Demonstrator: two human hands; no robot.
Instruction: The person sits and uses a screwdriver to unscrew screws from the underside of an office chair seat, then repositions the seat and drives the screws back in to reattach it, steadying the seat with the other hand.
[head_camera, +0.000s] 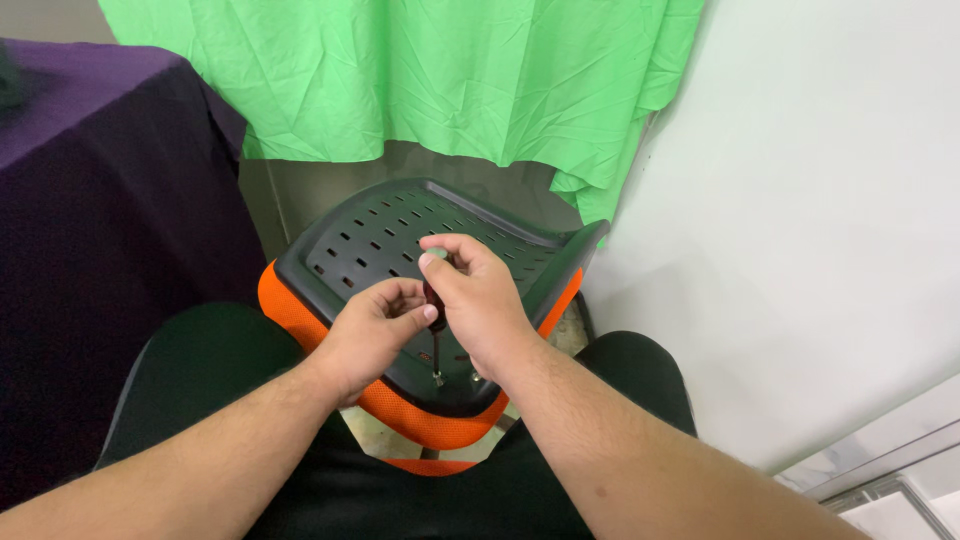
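An upturned chair seat (380, 240) lies across my lap, its black slotted plastic underside up and its orange mesh cushion (285, 310) beneath. My right hand (480, 300) is shut on a small screwdriver (435, 330) with a dark red handle and a pale cap, held upright. Its tip rests on a screw at the seat's near edge. My left hand (375, 330) pinches the screwdriver's handle from the left.
A dark purple cloth-covered surface (90, 200) stands at my left. A green cloth (420, 70) hangs behind the seat. A white wall panel (800, 220) rises close on the right. My legs in black trousers (200, 370) are under the seat.
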